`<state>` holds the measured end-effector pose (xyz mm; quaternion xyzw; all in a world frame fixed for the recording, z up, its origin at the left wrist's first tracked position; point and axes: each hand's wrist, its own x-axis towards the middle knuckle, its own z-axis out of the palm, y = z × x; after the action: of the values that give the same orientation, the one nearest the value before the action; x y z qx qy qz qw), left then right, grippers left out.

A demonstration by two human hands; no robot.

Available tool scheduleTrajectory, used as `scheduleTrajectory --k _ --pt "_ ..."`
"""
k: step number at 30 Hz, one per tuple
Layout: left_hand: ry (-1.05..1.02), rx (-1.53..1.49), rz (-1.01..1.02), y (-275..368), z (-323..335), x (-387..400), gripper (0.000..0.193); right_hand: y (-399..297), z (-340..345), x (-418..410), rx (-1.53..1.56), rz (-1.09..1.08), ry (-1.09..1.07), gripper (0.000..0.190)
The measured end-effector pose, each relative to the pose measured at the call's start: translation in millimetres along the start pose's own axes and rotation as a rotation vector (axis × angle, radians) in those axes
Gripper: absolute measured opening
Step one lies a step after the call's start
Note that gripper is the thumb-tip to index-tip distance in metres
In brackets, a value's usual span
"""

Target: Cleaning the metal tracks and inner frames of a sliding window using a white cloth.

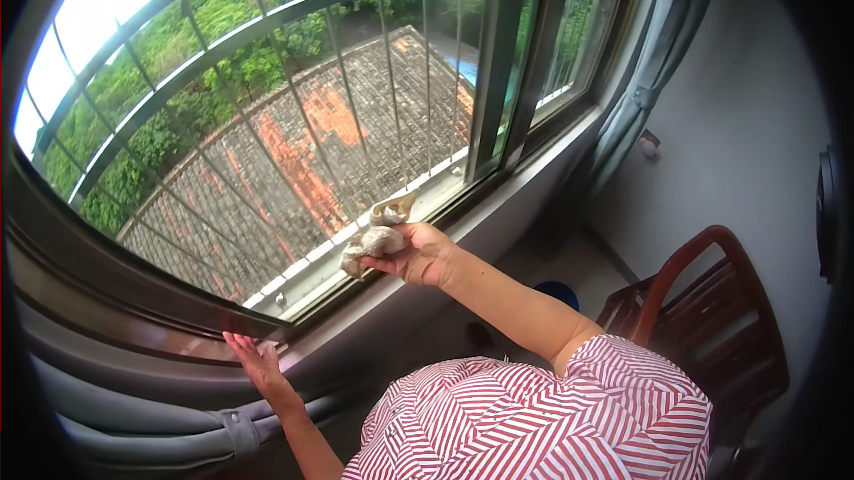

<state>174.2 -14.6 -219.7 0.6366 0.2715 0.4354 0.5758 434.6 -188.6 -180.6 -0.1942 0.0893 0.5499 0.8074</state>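
My right hand grips a crumpled, dirty whitish cloth over the sill of an opened sliding window. Beneath the cloth runs the pale outer ledge, beside the dark window track. A bandage or tan patch seems to lie near that wrist. Lower left, my left hand has its fingers apart and its fingertips at the bottom of the dark window frame. It holds nothing that I can see.
Curved metal security bars stand outside the opening, above a tiled roof. Grey curtains are tied back at lower left and a second curtain at upper right. A reddish-brown chair and a blue round object are at right.
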Motion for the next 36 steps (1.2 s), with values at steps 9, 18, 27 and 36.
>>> scheduleTrajectory --k 9,18,27,36 --pt "0.279 0.218 0.119 -9 32 16 0.077 -163 -39 -133 -0.226 -0.95 0.14 0.03" --pt "0.415 0.841 1.034 106 113 26 0.073 -226 -67 -162 -0.135 -1.059 0.204 0.032" --pt "0.531 1.165 1.068 96 114 74 0.062 -255 -72 -165 -0.194 -1.061 0.125 0.037" --pt "0.538 1.103 1.153 89 99 89 0.061 -273 -66 -178 -0.23 -1.208 0.181 0.036"
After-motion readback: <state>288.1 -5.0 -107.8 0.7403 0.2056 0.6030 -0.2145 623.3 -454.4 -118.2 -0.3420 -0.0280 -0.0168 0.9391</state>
